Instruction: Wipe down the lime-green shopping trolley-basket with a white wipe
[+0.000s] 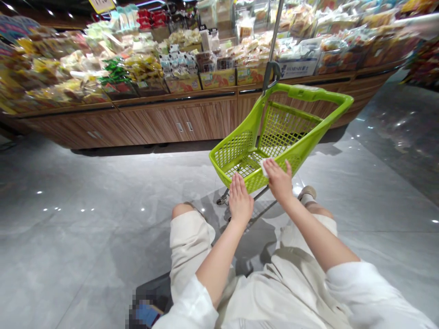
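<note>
A bright green plastic shopping cart (302,137) with a mesh basket stands tilted in view just ahead of my knees. My left hand (240,201) rests at its near rim, fingers straight and close together, with nothing seen in it. Farther right along the same rim, my right hand (280,183) presses a small white cloth or tissue (265,168) against the green plastic. Its fingers cover most of the white piece, and the thumb stands apart. Through the mesh, the basket floor shows no goods.
A long wooden display counter (212,116) piled with packaged snacks runs behind the cart. A metal pole (276,34) rises by the cart's handle. Grey glossy tiles (103,219) make up the floor. A dark object (154,292), partly blurred, lies beside my left leg.
</note>
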`<action>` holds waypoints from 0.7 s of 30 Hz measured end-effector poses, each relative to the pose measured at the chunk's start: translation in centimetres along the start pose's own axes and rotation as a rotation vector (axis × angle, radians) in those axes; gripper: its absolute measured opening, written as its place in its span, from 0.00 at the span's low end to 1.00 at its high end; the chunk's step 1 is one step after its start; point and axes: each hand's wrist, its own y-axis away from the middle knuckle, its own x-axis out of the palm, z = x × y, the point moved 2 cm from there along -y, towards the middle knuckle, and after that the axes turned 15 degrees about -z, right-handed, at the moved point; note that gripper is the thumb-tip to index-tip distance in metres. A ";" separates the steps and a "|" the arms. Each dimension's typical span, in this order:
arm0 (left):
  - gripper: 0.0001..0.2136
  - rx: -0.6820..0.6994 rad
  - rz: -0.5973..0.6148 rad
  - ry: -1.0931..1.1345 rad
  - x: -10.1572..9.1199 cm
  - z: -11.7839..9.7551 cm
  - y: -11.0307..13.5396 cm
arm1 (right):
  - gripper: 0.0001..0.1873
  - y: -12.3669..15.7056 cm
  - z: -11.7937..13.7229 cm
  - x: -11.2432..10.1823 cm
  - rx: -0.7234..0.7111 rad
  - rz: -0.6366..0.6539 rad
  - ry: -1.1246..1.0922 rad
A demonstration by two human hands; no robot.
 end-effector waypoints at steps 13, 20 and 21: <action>0.41 -0.012 -0.018 0.012 0.1 -0.2 0.0 | 0.33 -0.8 -2.6 -0.4 0.026 -0.005 0.043; 0.41 0.011 -0.005 0.015 0.3 0.5 0.2 | 0.33 0.6 2.4 -0.1 -0.369 0.172 -0.194; 0.41 0.018 -0.010 0.013 0.2 0.5 0.2 | 0.33 0.1 0.8 -0.3 -0.338 0.163 -0.174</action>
